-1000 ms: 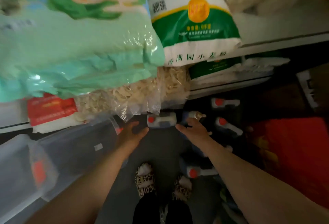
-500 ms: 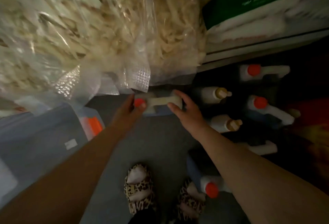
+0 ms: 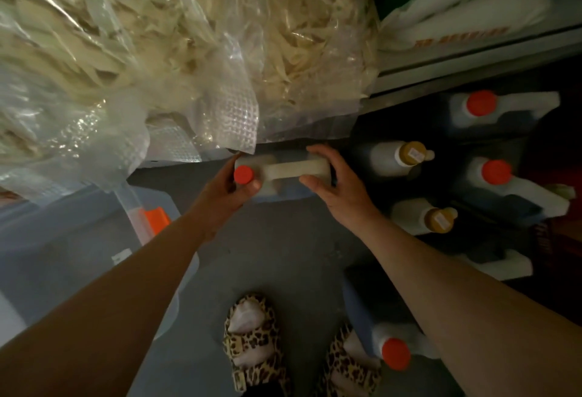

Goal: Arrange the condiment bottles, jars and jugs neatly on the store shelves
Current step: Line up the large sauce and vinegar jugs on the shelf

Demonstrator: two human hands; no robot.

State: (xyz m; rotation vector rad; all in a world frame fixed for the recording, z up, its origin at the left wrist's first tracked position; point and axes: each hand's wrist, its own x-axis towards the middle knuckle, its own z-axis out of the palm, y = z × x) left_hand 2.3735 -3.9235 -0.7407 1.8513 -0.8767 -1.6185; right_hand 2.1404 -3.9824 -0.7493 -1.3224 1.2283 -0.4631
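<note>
A white jug with a red cap and a top handle (image 3: pixel 293 170) stands on the grey floor just below the bags of a low shelf. My left hand (image 3: pixel 225 187) grips its cap end, thumb beside the red cap. My right hand (image 3: pixel 335 180) grips the other end of the handle, fingers curled over it. To the right stand more jugs with red caps (image 3: pixel 481 103) (image 3: pixel 496 172) and two bottles with yellow-brown caps (image 3: pixel 409 154) (image 3: pixel 439 220). Another red-capped jug (image 3: pixel 396 353) stands by my right foot.
Clear bags of pale dried strips (image 3: pixel 195 43) overhang the shelf edge above the jug. A translucent plastic bin with an orange latch (image 3: pixel 156 218) sits at the left. A white sack (image 3: pixel 472 18) lies on the upper right shelf. My feet in leopard slippers (image 3: pixel 252 336) stand on the floor.
The view has dropped closer to the floor. Both hands have gone from hovering near the jug to gripping it at its two ends.
</note>
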